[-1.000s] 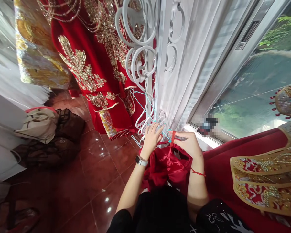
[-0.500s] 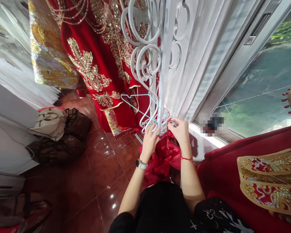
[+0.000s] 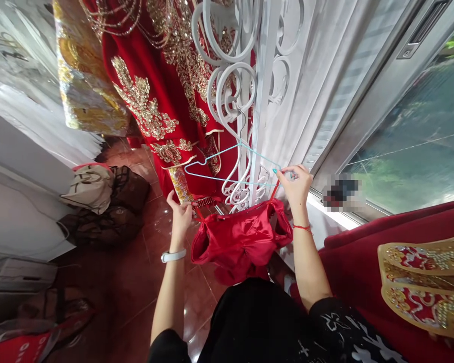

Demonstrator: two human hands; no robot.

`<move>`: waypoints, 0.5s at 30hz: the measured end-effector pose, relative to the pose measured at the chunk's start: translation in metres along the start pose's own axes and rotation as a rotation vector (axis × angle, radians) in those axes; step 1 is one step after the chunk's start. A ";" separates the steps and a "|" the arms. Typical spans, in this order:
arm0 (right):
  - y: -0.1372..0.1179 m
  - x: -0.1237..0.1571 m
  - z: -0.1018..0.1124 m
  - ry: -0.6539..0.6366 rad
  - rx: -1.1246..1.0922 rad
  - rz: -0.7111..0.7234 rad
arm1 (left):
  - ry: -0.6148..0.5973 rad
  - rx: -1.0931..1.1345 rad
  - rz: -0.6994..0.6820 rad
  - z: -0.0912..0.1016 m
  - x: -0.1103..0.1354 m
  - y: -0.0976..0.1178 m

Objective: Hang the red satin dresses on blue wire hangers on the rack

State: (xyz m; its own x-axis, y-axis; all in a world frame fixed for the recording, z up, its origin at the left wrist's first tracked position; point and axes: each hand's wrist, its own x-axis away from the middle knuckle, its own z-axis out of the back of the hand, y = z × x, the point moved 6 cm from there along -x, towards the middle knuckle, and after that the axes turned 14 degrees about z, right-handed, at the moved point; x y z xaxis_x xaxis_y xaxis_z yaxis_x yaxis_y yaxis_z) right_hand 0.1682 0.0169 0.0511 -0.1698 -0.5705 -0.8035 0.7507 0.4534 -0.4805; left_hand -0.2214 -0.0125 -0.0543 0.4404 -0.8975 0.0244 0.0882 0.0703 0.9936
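A red satin dress [image 3: 242, 229] hangs by thin straps between my two hands, in front of my body. My left hand [image 3: 180, 217] pinches the left strap, out to the left and below the hanger's left end. With finger and thumb, my right hand [image 3: 297, 189] pinches the right strap at the right end of a light blue wire hanger [image 3: 220, 178]. That strap runs down from the hanger's corner to the dress. The hanger's hook is caught on a white scrolled metal rack [image 3: 254, 151]. At its left end the hanger carries no strap.
Red garments with gold beading [image 3: 151, 116] hang left of the rack. Bags [image 3: 94, 189] lie on the tiled floor [image 3: 136, 272] at left. A sliding window [image 3: 408, 131] is at right, with an embroidered red garment [image 3: 419, 282] below it.
My hands have spread apart, the left one moving left and down, the right one right. The dress has opened out between them. The hanger has swung to face me more squarely.
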 end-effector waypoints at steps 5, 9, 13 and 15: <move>0.006 -0.027 0.008 -0.042 0.017 0.092 | 0.025 0.152 0.111 0.026 -0.031 0.036; 0.006 -0.035 0.011 -0.057 0.040 0.103 | -0.005 0.189 0.081 0.007 -0.040 0.086; 0.008 -0.033 0.005 -0.090 0.005 0.086 | -0.125 0.082 0.009 -0.040 -0.034 0.116; 0.011 -0.032 0.001 -0.101 -0.006 0.067 | -0.188 -0.046 -0.056 -0.060 -0.026 0.122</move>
State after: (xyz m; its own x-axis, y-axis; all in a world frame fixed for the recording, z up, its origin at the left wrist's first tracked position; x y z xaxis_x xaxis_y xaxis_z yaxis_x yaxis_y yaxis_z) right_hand 0.1820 0.0395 0.0720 -0.0538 -0.6050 -0.7944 0.7541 0.4969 -0.4294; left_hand -0.1682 0.0454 0.0596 0.2591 -0.9658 -0.0061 0.1505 0.0342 0.9880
